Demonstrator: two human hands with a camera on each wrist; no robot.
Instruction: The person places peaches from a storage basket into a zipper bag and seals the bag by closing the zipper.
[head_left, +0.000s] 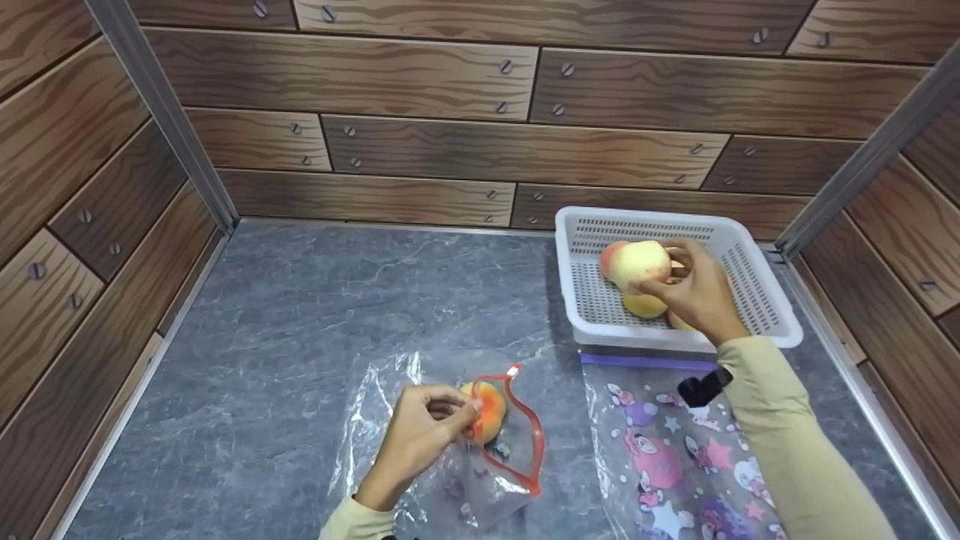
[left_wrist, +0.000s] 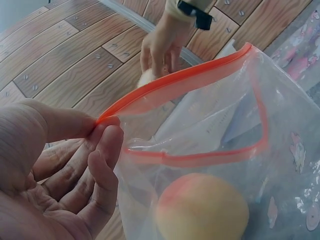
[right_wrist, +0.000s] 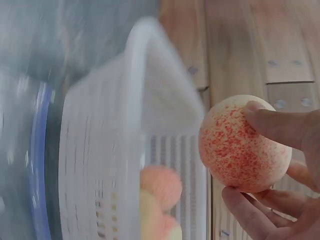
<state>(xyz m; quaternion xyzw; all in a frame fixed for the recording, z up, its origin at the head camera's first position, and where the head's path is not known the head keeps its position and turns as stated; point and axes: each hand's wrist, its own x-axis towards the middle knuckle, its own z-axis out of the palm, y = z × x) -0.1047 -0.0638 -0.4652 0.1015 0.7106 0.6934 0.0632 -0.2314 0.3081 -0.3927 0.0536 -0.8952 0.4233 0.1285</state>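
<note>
The left hand pinches the orange zip rim of a clear plastic bag, thumb and fingertips pressed together on the strip so the mouth stands open, while the right hand curls its fingers round a pale yellow, red-speckled round peach and holds it above the white perforated plastic basket. That basket sits at the back right of the grey stone-look tabletop; more peaches lie inside it, under the lifted one. The clear bag lies in front of the basket and to its left, well apart from it, and one orange-yellow peach rests inside it already, just below the rim. Directly in front of the basket, touching its near wall, lies a second flat bag printed with cartoon figures and edged with a blue zip strip. The risk I see lies at the bag's mouth: only one side of the rim is pinched, so the far side may sag and narrow the opening, and the held peach could strike the strip and roll off across the tabletop. The grip on that peach looks to be by fingertips alone, so a quick swing away from the basket might let it slip.
</note>
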